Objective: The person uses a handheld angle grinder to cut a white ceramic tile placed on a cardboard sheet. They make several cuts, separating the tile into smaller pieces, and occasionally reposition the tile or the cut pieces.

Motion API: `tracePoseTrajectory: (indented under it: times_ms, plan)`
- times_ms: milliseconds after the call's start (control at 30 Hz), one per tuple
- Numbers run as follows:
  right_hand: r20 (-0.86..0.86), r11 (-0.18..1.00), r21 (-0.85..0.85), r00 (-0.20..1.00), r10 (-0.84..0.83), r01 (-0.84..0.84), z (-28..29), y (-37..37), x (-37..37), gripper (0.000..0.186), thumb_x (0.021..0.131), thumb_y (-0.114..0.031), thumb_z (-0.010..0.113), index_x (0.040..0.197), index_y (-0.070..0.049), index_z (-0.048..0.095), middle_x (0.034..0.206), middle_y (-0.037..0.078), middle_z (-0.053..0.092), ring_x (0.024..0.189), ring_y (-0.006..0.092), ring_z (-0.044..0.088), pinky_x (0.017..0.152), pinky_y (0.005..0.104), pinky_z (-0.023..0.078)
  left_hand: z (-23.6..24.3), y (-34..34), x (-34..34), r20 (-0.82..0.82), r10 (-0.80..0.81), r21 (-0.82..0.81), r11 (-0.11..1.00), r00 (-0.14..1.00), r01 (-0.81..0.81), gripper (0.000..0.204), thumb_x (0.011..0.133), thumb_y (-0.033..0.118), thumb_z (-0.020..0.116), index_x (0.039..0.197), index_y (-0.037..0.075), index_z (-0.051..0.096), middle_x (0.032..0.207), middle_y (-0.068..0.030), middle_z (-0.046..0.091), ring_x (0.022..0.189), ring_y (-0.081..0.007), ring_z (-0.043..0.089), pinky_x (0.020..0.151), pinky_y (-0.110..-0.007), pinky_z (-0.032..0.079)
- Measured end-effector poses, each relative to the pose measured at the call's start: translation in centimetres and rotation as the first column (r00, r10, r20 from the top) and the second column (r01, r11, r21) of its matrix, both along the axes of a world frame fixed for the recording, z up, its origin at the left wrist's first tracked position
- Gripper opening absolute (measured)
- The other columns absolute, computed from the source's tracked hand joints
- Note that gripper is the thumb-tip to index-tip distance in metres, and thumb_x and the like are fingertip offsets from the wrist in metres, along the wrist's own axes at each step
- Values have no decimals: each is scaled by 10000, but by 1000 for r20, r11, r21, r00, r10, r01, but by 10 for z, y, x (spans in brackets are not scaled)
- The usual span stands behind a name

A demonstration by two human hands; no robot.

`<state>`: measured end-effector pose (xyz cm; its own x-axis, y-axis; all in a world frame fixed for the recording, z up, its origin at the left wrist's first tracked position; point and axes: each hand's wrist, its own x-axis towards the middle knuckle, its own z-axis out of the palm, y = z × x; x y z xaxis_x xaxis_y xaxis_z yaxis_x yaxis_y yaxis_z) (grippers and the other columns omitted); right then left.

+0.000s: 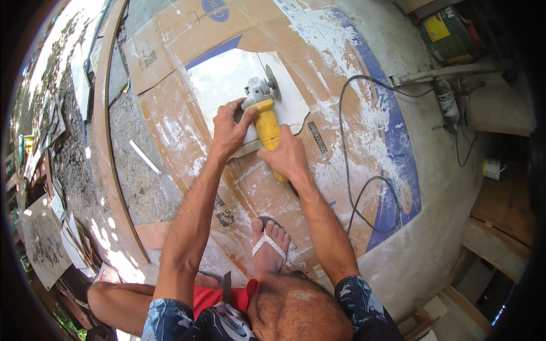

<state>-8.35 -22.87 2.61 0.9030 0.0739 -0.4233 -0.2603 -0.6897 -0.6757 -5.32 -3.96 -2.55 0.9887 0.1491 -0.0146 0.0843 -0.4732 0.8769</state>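
From where I stand, the yellow angle grinder (266,126) is over a white panel (215,77), which lies flat on the flattened cardboard (162,111) covering part of the floor (441,221). The grinder's long axis runs away from the person, leaning a little leftward, with its grey metal head (257,88) at the far end and its tail toward the person's body.

Both hands are on it. The left hand (228,129) is the farther forward of the 2, its thumb and fingers closed round the front of the yellow body, just behind the head. The right hand (288,154) is wrapped about the rear half, behind and to the right of the left.

The thin grey disc (272,83) is mounted on the head's right side, so it lies ahead and to the right of the left fingers, which are nearer to it than the right ones. It shows almost edge-on to me, with its face turned rightward; whether its rim touches the panel, I can't honestly tell from this angle.
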Motion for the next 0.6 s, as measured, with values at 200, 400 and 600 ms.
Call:
tracePoseTrajectory:
  times_ms: [200,400,600]
  plan:
    - [-12,1000,1,1000,-8,8,3,-1,-3,596,746,-284,850,1147,83,605,1017,346,753,978,517,753,861,550,606,2,-1,-3,2,-5,20,1000,1000,5,650,1014,518,784,1371,-22,725,1177,-246,733,1102,-337,705,999,-443,567]
    - [-13,1000,-6,1000,-10,10,4,-1,-6,594,744,-285,851,1142,81,606,1017,351,749,987,525,747,866,556,601,3,-3,-7,3,-4,0,1000,1000,4,654,1011,526,786,1357,-26,731,1166,-243,738,1096,-335,710,986,-440,572]
    - [-9,1000,-8,1000,-10,10,2,-4,-15,594,737,-289,858,1131,77,606,1022,346,749,985,525,746,863,556,598,3,-5,-16,3,-4,18,1000,1000,4,632,1009,511,793,1358,-13,735,1158,-239,741,1079,-326,709,973,-435,573]
